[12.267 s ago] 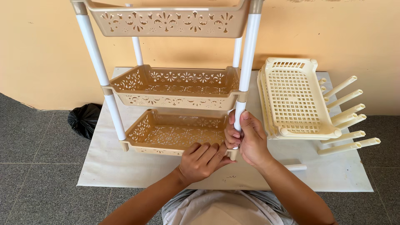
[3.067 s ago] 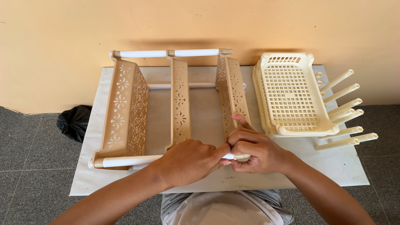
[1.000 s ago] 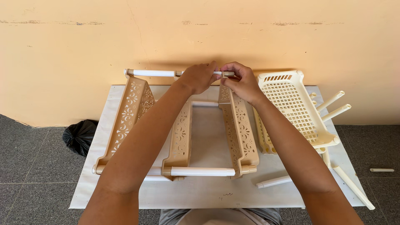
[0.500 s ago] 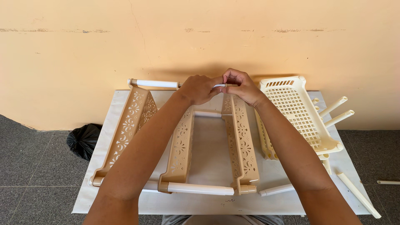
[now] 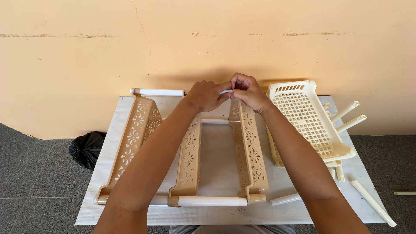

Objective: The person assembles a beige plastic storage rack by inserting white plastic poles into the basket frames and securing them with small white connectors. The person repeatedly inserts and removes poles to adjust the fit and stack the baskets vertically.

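Note:
A tan three-tier plastic rack (image 5: 130, 143) lies on its side on a white sheet (image 5: 216, 212), its baskets joined by white tubes. My left hand (image 5: 206, 95) and my right hand (image 5: 245, 92) meet at the rack's far upper corner, both closed on the far white tube (image 5: 225, 92) where it meets the rightmost tan basket (image 5: 249, 147). Another stretch of that far tube (image 5: 158, 92) runs left to the leftmost basket. The near white tube (image 5: 212, 201) lies along the front edge, untouched.
A cream lattice basket stack (image 5: 307, 117) with cream tubes (image 5: 353, 117) stands to the right. Loose tubes (image 5: 286, 199) (image 5: 372, 203) lie on the sheet's near right, one more tube (image 5: 405, 193) on the grey floor. A black bag (image 5: 86, 149) sits at left. An orange wall (image 5: 208, 39) rises close behind.
The rack, upright at first, was laid on its side. My hands went from the near right tube to the far one. In the last half second they have barely shifted.

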